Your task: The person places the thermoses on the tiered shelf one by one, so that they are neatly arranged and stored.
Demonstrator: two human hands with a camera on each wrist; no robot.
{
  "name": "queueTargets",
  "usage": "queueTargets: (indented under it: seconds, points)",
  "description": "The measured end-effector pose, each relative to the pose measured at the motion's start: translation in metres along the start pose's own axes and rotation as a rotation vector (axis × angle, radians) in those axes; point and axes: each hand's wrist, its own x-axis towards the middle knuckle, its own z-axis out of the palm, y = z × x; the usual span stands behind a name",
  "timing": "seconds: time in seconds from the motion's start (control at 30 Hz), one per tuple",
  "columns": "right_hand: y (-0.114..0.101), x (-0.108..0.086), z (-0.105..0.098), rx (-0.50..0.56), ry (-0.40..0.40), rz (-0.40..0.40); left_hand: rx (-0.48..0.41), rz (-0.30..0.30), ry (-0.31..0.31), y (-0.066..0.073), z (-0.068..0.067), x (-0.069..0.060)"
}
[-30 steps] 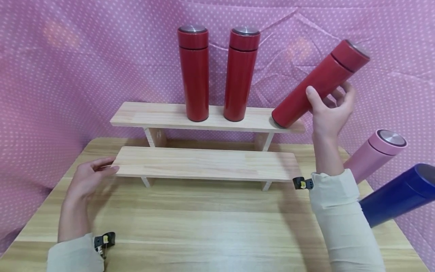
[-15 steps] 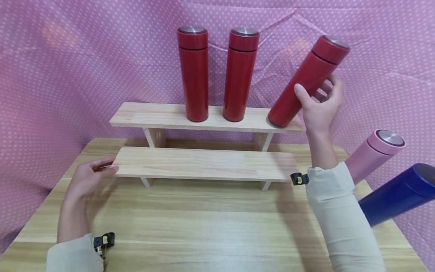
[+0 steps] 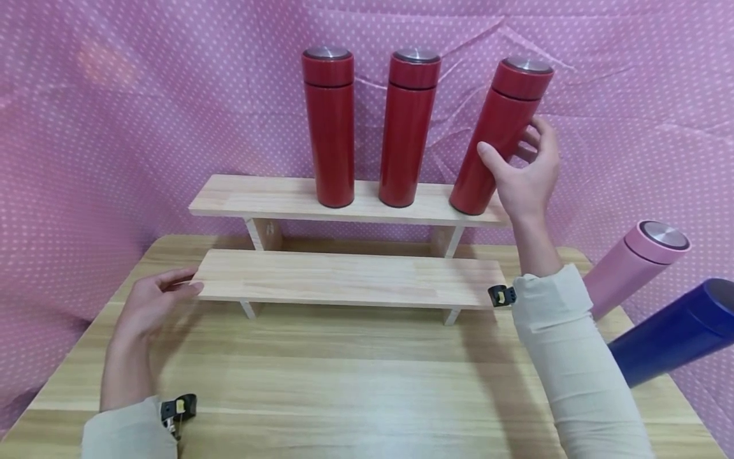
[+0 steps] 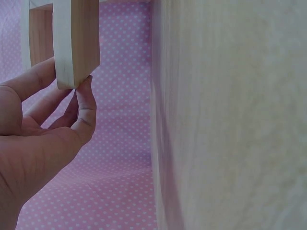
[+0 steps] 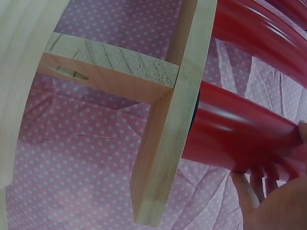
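Near the right end of the upper shelf (image 3: 258, 194), a red bottle (image 3: 497, 127) leans to the right with its base on the board. My right hand (image 3: 527, 178) grips its side, thumb in front and fingers behind, also visible as a hand (image 5: 278, 206) in the right wrist view. Two more red bottles, one (image 3: 331, 134) left of the middle and one (image 3: 406, 134) beside it, stand upright on that shelf. My left hand (image 3: 151, 303) pinches the left end of the lower shelf (image 3: 344, 277); in the left wrist view the fingertips touch the board's end (image 4: 76, 52).
A pink bottle (image 3: 631, 264) and a blue bottle (image 3: 671, 335) stand at the right side of the wooden table (image 3: 344, 382), both tilted in the view. A pink dotted cloth (image 3: 172, 95) hangs behind the shelves.
The gripped red bottle has swung from a strong rightward lean to a slighter one, and my right hand has moved left with it. My left hand has stayed at the lower shelf's end.
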Motion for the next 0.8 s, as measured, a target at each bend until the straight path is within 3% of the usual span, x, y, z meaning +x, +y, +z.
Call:
queueTargets:
  seconds: [0.13, 0.5, 0.8]
  points:
    - [-0.01, -0.004, 0.002, -0.025, -0.026, -0.01, -0.007, -0.013, -0.012, 0.001, -0.001, -0.001]
    - [0.02, 0.008, 0.003, -0.039, -0.047, 0.001, 0.003, -0.02, 0.007, 0.002, 0.001, 0.0]
    - [0.022, 0.01, -0.004, -0.006, -0.084, 0.046, -0.007, -0.008, 0.015, 0.002, -0.001, 0.0]
